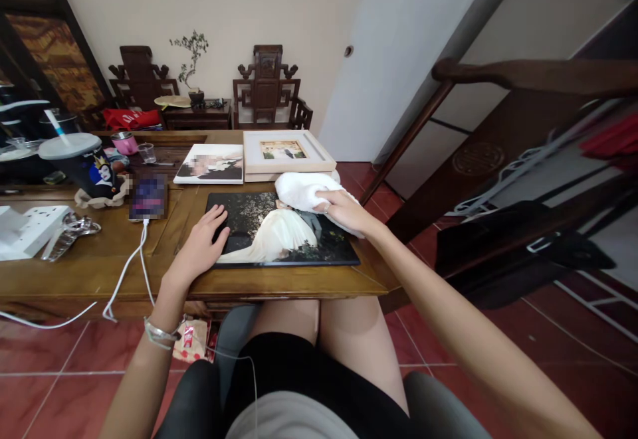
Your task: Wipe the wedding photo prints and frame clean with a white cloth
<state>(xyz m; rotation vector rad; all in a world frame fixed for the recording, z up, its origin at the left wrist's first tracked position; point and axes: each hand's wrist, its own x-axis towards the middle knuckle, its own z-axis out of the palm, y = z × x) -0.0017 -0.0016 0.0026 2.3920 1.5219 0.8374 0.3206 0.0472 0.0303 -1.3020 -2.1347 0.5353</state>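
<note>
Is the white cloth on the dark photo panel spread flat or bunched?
Bunched: the white cloth sits in a rumpled heap under the right hand.

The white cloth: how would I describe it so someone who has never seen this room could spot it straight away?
Find the long wooden table in front of the seated person. On its near right part lies a dark glossy photo panel, steadied by the left hand. The white cloth is bunched on the panel's far right corner under the right hand; unlike the flat, stiff pictures around it, it is soft and crumpled.
</note>
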